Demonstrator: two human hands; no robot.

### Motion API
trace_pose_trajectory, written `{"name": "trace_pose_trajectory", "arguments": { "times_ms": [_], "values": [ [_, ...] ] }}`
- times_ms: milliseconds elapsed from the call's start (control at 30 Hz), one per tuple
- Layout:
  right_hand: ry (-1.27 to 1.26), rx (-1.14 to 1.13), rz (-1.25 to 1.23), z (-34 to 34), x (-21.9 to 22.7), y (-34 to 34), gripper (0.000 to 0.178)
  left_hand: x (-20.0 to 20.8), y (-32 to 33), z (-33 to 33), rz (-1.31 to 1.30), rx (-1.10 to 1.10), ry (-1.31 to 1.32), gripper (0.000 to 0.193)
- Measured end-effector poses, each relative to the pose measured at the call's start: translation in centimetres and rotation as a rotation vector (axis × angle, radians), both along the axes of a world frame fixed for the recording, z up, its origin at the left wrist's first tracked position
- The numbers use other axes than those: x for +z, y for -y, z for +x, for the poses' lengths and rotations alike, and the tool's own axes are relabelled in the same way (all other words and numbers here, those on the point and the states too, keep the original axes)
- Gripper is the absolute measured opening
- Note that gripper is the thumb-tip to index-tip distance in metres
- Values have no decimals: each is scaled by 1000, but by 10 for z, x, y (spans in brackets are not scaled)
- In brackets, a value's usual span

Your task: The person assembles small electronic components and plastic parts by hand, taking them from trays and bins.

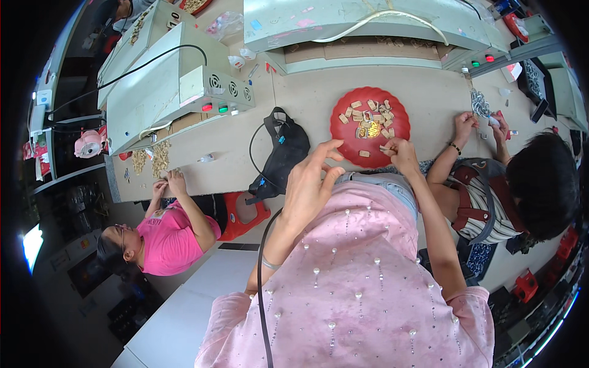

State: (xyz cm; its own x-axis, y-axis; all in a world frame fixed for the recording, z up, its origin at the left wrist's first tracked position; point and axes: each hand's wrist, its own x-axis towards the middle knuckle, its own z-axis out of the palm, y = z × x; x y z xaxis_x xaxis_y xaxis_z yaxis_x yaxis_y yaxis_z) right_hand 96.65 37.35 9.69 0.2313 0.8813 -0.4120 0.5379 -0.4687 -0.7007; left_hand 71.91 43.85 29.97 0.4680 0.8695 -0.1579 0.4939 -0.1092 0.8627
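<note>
A red scalloped plate [392, 96] lies on the table in front of me. Scattered over it are several small tan rectangular pieces [364, 153], with a shiny gold and silver item [370, 129] among them. Just left of the plate's near edge, my left hand [308, 184] is raised, its thumb and fingers curved apart and nothing seen between them. At the near right rim, my right hand [403, 156] pinches one small tan piece [386, 150] between thumb and fingertips.
Left of the plate, a black bag [287, 150] lies on the table with a cable beside it. A pale green machine [368, 27] stands behind the plate, another [165, 92] at the left. Co-workers sit on both sides, the right one handling metal chain pieces [480, 104].
</note>
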Motion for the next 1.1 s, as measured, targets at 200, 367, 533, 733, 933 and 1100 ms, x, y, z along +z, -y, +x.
{"name": "trace_pose_trajectory", "arguments": {
  "times_ms": [200, 367, 533, 733, 933, 1100],
  "values": [
    [309, 86, 185, -6, -54, -38, 9, -6, 2, -7, 35, 55, -7, 24],
    [535, 29, -66, -28, -55, -96, 23, -7, 9, -5, 19, 94, 6, 20],
    [560, -65, -70, -31, -58, -103, 22, -6, 7, -8, -38, 111, -34, 19],
    [350, -181, -22, -23, -23, -80, 19, -15, 2, -8, -83, 164, 64, 20],
    [69, -268, 368, -56, 128, -40, 9, -27, -4, 11, -259, 215, 297, 35],
    [386, 32, 969, -82, 194, -15, 17, -21, 1, 29, -455, 54, 610, 36]
  ]
}}
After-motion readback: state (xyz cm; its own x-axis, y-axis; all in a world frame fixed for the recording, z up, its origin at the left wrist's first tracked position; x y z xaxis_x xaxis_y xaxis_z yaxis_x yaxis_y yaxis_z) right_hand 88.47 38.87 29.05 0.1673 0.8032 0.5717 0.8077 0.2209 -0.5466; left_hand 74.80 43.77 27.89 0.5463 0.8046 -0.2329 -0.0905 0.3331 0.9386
